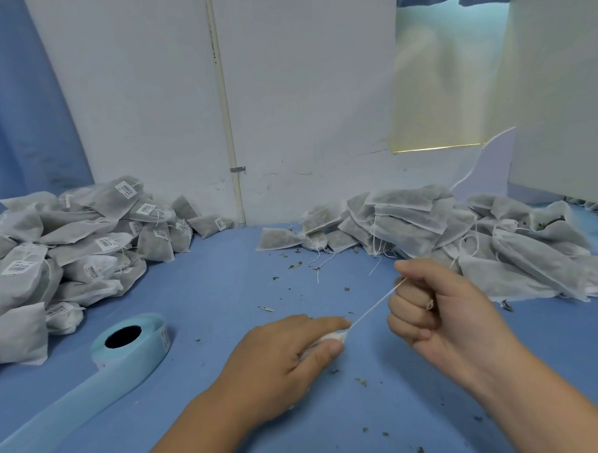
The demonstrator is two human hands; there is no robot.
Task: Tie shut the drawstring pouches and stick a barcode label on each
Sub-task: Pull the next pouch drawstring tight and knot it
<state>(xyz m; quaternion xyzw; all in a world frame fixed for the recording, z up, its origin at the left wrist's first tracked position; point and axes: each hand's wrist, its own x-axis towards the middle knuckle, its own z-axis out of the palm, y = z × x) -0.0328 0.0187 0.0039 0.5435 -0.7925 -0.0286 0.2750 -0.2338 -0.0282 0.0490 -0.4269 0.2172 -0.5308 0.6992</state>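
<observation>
This looks like a small, makeshift packing workroom rather than a factory line. A blue tabletop (208, 297) butts against a scuffed white wall (303, 90) with a bare pipe (223, 93) running down it and a blue curtain (15, 100) at the left. Filled pouches lie in two piles (a labelled heap (71, 247) left, an unlabelled heap (460, 227) right), with a roll of barcode labels (132, 340) and scattered dried-leaf crumbs (294, 265) between.

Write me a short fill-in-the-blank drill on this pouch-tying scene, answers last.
The right hand pulls the ____ taut.
The left hand holds a pouch down on a ____ table.
The label roll lies to the ____ of both hands.
The pile of labelled pouches sits on the ____ side.
Missing words: drawstring; blue; left; left.
</observation>
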